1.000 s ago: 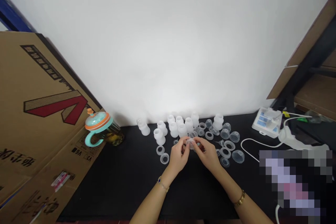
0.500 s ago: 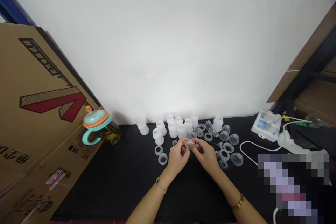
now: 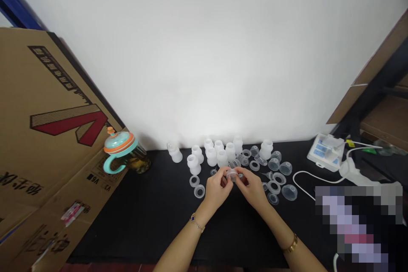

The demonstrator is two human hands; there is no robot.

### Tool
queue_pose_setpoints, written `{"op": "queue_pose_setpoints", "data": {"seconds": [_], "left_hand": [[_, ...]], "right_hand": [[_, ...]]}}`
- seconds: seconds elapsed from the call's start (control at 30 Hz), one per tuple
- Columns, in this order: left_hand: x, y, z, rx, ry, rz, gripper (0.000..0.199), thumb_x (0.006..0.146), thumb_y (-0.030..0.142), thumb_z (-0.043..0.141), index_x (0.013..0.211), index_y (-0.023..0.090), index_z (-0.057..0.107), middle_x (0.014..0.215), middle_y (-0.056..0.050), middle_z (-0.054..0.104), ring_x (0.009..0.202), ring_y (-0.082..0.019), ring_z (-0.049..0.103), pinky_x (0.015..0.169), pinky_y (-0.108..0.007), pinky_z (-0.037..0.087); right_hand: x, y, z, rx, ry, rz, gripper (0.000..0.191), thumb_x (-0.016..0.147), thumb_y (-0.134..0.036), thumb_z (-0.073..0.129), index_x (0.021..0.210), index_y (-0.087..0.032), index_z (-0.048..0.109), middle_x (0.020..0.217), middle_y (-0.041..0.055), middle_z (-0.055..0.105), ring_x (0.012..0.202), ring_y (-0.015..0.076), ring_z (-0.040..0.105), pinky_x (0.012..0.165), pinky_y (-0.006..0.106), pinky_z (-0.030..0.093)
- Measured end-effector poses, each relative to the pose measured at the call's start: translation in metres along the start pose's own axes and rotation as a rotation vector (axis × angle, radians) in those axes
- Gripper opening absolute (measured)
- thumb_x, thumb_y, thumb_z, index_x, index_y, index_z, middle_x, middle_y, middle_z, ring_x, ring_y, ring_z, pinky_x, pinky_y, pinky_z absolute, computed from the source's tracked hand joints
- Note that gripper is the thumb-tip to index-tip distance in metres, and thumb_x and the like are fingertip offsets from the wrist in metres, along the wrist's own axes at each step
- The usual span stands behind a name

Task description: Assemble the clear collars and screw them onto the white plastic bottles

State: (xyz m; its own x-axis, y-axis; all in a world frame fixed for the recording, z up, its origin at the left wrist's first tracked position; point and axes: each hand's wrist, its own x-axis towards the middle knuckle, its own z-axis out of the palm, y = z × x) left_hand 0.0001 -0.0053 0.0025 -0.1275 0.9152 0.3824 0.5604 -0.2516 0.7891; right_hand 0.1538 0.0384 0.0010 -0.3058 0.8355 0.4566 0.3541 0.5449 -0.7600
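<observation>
Left hand: the left hand has thumb and fingertips closed on the near-left side of a small clear plastic fitting.
Right hand: the right hand pinches the same fitting from the other side, fingertips clamped on it.
Fitting: held just above the black table, between the middle and the far edge; the two-sided pinch probably steadies it and leaves its top exposed.
White bottles: most of the white bottles stand in a cluster towards the far edge, mouths up, probably upright for stability; their insides are too small to read.
Capped bottle: this one, left of the cluster, wears a clear cover.
Clear rings: two clear rings lie flat left of the hands; others lie to the right, among clear domed caps, seemingly spread within reach.
Jug: near the far left corner, the lidded jug holds dark liquid with yellowish matter at the bottom.
Socket block: near the far right corner, the white socket block has a plug in it.
</observation>
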Motion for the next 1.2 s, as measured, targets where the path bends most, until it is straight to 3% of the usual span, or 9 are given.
{"op": "queue_pose_setpoints", "data": {"seconds": [0.5, 0.67, 0.9, 1.07, 1.2], "left_hand": [[-0.003, -0.012, 0.008, 0.174, 0.023, 0.054, 0.037, 0.085, 0.014, 0.057, 0.12, 0.025, 0.061, 0.091, 0.001, 0.076, 0.07, -0.014, 0.068, 0.069, -0.025, 0.052], [-0.001, -0.008, 0.008, 0.121, 0.041, -0.004, 0.027, 0.082, 0.013, 0.06, 0.107, 0.024, 0.06, 0.079, 0.004, 0.073, 0.061, -0.012, 0.065, 0.063, -0.022, 0.048], [-0.002, -0.004, 0.006, 0.103, 0.051, -0.057, 0.014, 0.083, 0.018, 0.06, 0.096, 0.022, 0.056, 0.055, 0.01, 0.056, 0.048, -0.011, 0.057, 0.054, -0.021, 0.039], [-0.004, -0.009, 0.009, 0.155, 0.056, -0.021, 0.017, 0.089, 0.022, 0.056, 0.105, 0.023, 0.057, 0.076, 0.003, 0.07, 0.055, -0.012, 0.062, 0.058, -0.022, 0.043], [-0.007, -0.012, 0.012, 0.214, 0.052, 0.007, 0.021, 0.091, 0.023, 0.055, 0.113, 0.023, 0.058, 0.083, 0.001, 0.073, 0.059, -0.014, 0.065, 0.06, -0.025, 0.046]], "right_hand": [[0.0, 0.001, 0.003, -0.035, -0.043, 0.064, 0.019, 0.082, -0.025, 0.055, 0.096, -0.021, 0.067, 0.072, -0.0001, 0.069, 0.053, 0.0146, 0.058, 0.053, 0.025, 0.044], [0.0, 0.0, 0.002, -0.046, -0.033, 0.049, 0.019, 0.084, -0.028, 0.055, 0.095, -0.021, 0.069, 0.069, -0.0001, 0.068, 0.052, 0.0144, 0.056, 0.053, 0.025, 0.042], [-0.001, 0.001, 0.003, -0.061, -0.01, 0.04, 0.022, 0.086, -0.03, 0.055, 0.098, -0.02, 0.071, 0.07, 0.0002, 0.07, 0.049, 0.0136, 0.052, 0.05, 0.025, 0.039], [0.0, 0.0, 0.002, -0.035, 0.0, 0.063, 0.024, 0.086, -0.032, 0.056, 0.1, -0.019, 0.071, 0.072, 0.0008, 0.071, 0.047, 0.013, 0.051, 0.049, 0.025, 0.04], [0.0, 0.0, 0.001, -0.023, 0.0, 0.082, 0.023, 0.085, -0.032, 0.057, 0.099, -0.02, 0.071, 0.073, 0.001, 0.072, 0.048, 0.0135, 0.053, 0.05, 0.025, 0.042]]}}
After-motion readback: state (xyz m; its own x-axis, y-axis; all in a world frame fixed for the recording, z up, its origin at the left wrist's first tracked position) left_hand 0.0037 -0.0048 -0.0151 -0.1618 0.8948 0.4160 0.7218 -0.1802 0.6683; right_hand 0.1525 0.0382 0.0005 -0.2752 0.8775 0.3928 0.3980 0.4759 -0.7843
